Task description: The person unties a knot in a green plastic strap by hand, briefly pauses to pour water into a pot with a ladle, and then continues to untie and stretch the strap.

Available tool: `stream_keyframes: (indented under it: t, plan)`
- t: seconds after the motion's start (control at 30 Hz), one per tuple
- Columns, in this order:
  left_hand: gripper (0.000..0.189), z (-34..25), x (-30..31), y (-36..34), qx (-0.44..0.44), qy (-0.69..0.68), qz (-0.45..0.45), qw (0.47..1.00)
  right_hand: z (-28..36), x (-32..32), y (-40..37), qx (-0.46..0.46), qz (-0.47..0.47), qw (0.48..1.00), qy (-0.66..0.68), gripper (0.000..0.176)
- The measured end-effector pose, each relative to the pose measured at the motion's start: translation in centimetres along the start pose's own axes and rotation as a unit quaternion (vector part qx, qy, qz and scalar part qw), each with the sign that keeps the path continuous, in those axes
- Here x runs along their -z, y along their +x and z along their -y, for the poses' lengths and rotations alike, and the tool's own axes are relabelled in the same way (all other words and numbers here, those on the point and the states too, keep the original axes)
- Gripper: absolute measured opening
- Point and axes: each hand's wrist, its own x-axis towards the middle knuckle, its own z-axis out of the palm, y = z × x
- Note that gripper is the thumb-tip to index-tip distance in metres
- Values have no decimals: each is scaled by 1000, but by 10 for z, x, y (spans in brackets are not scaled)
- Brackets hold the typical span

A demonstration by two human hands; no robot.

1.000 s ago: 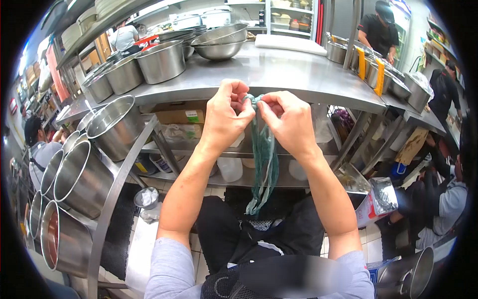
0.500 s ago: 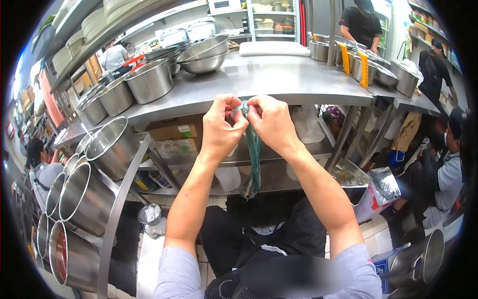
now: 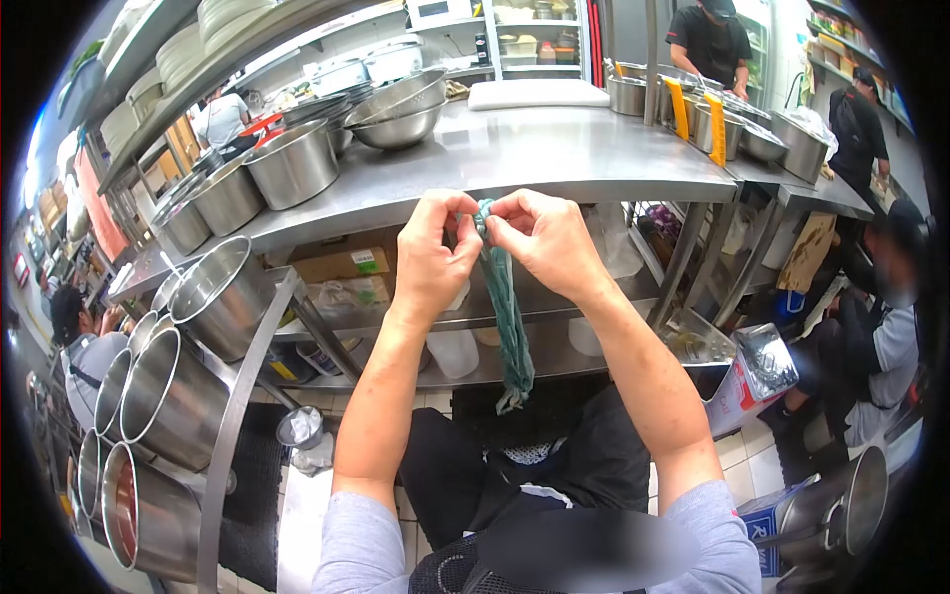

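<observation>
A thin, crumpled green plastic bag [image 3: 506,317] hangs down in a narrow strip in front of the counter's edge. Its gathered top end is bunched between my two hands. My left hand [image 3: 433,252] pinches that end from the left with thumb and fingers. From the right, my right hand [image 3: 539,238] pinches the same bunched part, its fingertips close to those of the left. The bag's loose lower end dangles over the dark floor mat.
A steel counter [image 3: 554,163] lies ahead, with pots [image 3: 292,163], steel bowls [image 3: 398,124] and a white cutting board [image 3: 539,94]. Tall pots [image 3: 173,396] line a rack at left. A red-and-white tin [image 3: 754,371] stands at right. One person [image 3: 708,45] works behind; another sits at right [image 3: 886,327].
The bag's hanging end has swung slightly right and shows wider. My fingers have shifted a little at its gathered top, both still pinching.
</observation>
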Motion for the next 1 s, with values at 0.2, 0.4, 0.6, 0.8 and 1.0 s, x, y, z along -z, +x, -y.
stream_keyframes:
  t: [0.2, 0.4, 0.6, 0.8, 1.0]
  plan:
    - [22, -7, -5, 3, -139, 76, 3, 987, -6, -2, -2, 16, -7, 999, -34, 23]
    - [23, -6, -8, -3, -86, 48, 33, 995, -14, -5, -3, -39, -25, 998, -52, 22]
    - [18, 25, -1, -4, 138, -224, 33, 964, -18, 6, 0, -89, 42, 989, 114, 29]
    - [21, 27, 11, 2, 204, -333, 66, 918, -4, 3, 2, -16, 86, 994, 71, 32]
    - [44, 15, 4, -3, 189, -318, 112, 922, -1, 2, 7, -37, 59, 998, -6, 24]
